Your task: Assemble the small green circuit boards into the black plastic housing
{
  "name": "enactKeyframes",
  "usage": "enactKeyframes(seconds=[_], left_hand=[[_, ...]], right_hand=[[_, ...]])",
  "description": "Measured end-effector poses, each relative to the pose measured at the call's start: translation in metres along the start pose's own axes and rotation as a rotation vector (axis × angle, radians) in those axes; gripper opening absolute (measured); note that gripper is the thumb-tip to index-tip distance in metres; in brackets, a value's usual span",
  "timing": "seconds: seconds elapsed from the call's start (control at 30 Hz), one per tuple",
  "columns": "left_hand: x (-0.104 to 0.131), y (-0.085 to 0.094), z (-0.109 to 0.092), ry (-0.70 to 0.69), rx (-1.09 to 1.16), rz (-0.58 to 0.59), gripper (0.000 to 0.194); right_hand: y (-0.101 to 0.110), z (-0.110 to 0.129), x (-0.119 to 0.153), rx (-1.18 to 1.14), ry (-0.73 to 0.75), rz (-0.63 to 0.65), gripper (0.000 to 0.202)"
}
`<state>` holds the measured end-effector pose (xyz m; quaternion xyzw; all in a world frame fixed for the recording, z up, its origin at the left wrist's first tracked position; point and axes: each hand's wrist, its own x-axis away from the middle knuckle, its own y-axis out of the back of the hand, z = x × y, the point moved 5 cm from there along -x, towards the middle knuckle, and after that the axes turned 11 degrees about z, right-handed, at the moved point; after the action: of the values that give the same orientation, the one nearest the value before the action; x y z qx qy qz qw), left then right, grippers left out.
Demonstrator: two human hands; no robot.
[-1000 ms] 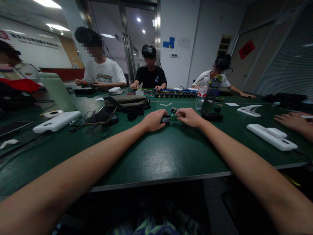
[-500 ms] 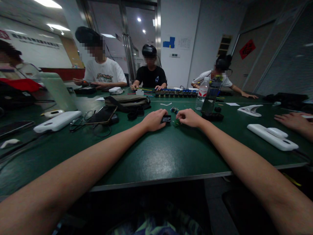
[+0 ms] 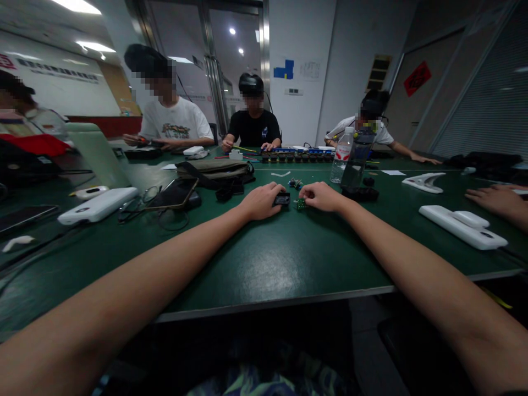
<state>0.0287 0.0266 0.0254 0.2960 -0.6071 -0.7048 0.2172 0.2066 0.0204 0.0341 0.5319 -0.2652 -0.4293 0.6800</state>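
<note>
My left hand (image 3: 263, 201) rests low over the table, its fingers closed on a small black plastic case (image 3: 282, 199) whose hollow side shows. Across a narrow gap, my right hand (image 3: 322, 196) pinches a small green circuit board (image 3: 301, 204) by its right side. The board and the case are apart. Just beyond both hands lies a little cluster of small parts with wires (image 3: 294, 183), too small to make out singly.
Left stand a phone (image 3: 172, 194), a white power bank (image 3: 98, 205) and a pale green bottle (image 3: 97, 154). A bag (image 3: 214, 169) lies behind. To the right are a water bottle (image 3: 342, 157), a white device (image 3: 462, 226) and another person's hand (image 3: 495, 199). Several people sit around the green table (image 3: 272, 264).
The green circuit board in my right hand has turned, so its face shows more clearly. My left hand keeps the black case in nearly the same place.
</note>
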Motion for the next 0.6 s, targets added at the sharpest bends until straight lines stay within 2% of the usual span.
enactKeyframes(seconds=[0.6], left_hand=[[-0.0005,-0.0025,0.0033,-0.022,-0.005,-0.028,0.043]], right_hand=[[0.0,0.0017,0.0009,0.026,-0.024,0.026,0.025]])
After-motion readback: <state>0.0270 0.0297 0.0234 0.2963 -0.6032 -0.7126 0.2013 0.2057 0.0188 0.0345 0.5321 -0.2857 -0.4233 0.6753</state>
